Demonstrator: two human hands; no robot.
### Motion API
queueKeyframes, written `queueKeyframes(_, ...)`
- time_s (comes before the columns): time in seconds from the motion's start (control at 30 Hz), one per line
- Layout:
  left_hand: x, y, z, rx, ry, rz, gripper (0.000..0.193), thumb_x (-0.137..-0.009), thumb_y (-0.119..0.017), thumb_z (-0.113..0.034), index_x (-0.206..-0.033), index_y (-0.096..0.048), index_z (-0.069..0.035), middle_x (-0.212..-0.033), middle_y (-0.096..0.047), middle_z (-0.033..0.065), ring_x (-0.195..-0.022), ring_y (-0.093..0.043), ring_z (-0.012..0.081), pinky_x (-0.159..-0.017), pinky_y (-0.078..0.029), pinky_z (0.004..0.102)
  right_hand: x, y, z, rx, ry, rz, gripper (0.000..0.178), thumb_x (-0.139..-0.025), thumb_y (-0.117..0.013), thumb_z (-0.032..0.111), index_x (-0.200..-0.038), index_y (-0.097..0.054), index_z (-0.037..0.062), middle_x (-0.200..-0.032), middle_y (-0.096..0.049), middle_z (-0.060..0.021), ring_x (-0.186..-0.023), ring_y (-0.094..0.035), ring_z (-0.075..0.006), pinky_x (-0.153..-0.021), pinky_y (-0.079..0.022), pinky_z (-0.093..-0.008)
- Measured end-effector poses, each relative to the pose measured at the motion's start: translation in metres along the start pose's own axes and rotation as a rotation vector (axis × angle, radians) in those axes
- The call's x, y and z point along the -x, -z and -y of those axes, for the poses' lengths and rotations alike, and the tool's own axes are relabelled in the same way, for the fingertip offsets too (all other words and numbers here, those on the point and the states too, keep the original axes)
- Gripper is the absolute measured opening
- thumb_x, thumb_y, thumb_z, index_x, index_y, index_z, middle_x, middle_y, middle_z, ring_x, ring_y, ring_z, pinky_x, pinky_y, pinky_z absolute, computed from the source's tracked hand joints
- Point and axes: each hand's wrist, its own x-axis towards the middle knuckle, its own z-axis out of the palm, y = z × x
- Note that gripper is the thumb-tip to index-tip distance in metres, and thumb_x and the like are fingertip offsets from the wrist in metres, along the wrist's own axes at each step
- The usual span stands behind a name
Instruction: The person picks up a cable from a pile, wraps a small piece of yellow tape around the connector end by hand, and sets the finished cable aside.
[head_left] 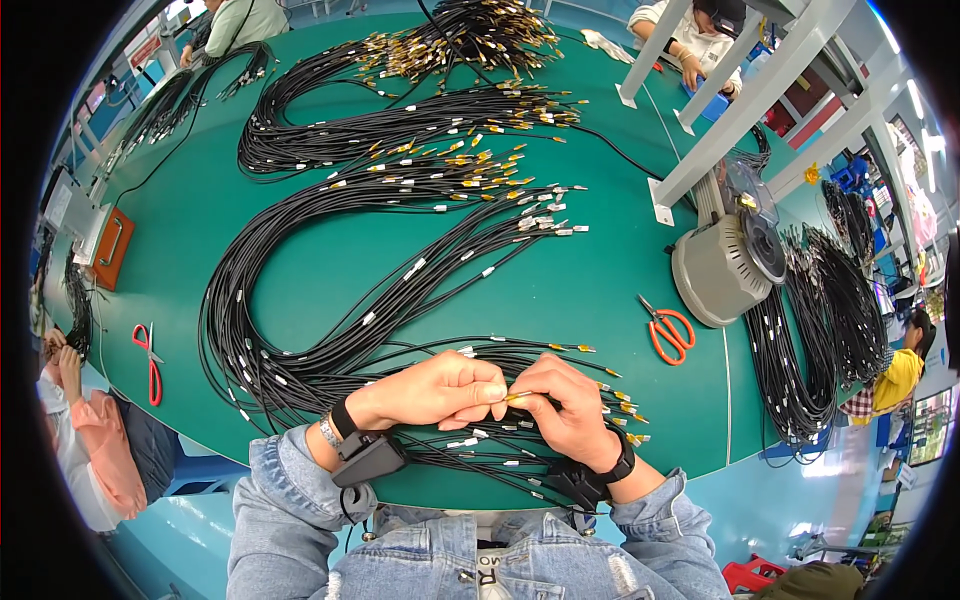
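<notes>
Close in front of me, my left hand [440, 390] and my right hand [570, 410] meet with fingertips pinched. Between them shows a small yellow cable end [518, 396], partly hidden by the fingers. Under and around both hands lie thin black cables [250, 345] with white tags, curving in a large loop to the left. Several loose ends with yellow and white tips [625, 405] fan out just right of my right hand. A dark band and a small black box sit at each wrist.
Red-handled scissors [150, 365] lie at left, orange-handled cutters [668, 332] at right on the green table [560, 290]. A grey machine [715, 270] stands beside white metal posts [735, 120]. More cable bundles [300, 150] lie farther back. Other people work around the table.
</notes>
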Motion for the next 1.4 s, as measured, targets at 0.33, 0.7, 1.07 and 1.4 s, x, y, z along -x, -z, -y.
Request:
queueKeyframes(0.33,0.005,0.010,-0.002,0.035,0.186,0.202,0.028,-0.095,-0.046,-0.020,-0.086,-0.056,0.004,-0.054,-0.039,-0.0033,-0.044,-0.033,0.0038,-0.041,-0.026,0.0207,-0.005,0.006,0.007,0.132,0.331,0.250,0.017,-0.073,-0.064,0.002,-0.088,-0.058,0.0012,-0.077,-0.057,-0.0074,-0.065,-0.054,-0.0236,-0.061,-0.042,-0.0332)
queueKeyframes(0.7,0.002,0.019,0.005,-0.058,0.227,0.441,0.030,-0.097,-0.043,-0.022,-0.090,-0.056,0.004,-0.054,-0.040,-0.0035,-0.045,-0.035,0.0045,-0.042,-0.030,0.0202,-0.012,0.011,0.013,0.351,0.704,0.311,0.012,-0.072,-0.059,0.005,-0.081,-0.054,-0.0003,-0.071,-0.047,-0.0061,-0.063,-0.048,-0.0205,-0.058,-0.042,-0.0327)
queueKeyframes(1.07,0.002,0.017,0.004,-0.001,0.162,0.341,0.026,-0.094,-0.049,-0.020,-0.089,-0.057,0.004,-0.058,-0.048,-0.0010,-0.049,-0.043,0.0063,-0.047,-0.036,0.0212,-0.031,0.035,0.017,0.364,0.590,0.442,0.016,-0.074,-0.061,0.006,-0.089,-0.058,-0.0001,-0.077,-0.055,-0.0056,-0.065,-0.053,-0.0176,-0.062,-0.046,-0.0290)
queueKeyframes(1.4,-0.010,-0.007,0.000,-0.601,-0.329,-0.170,0.011,-0.084,-0.059,-0.008,-0.089,-0.061,0.001,-0.085,-0.063,0.0070,-0.082,-0.059,0.0166,-0.078,-0.045,0.0288,-0.053,0.164,-0.039,-0.729,-0.407,-0.881,0.017,-0.090,-0.054,0.017,-0.096,-0.056,0.0011,-0.069,-0.045,0.0017,-0.054,-0.036,-0.0075,-0.054,-0.033,-0.0236)
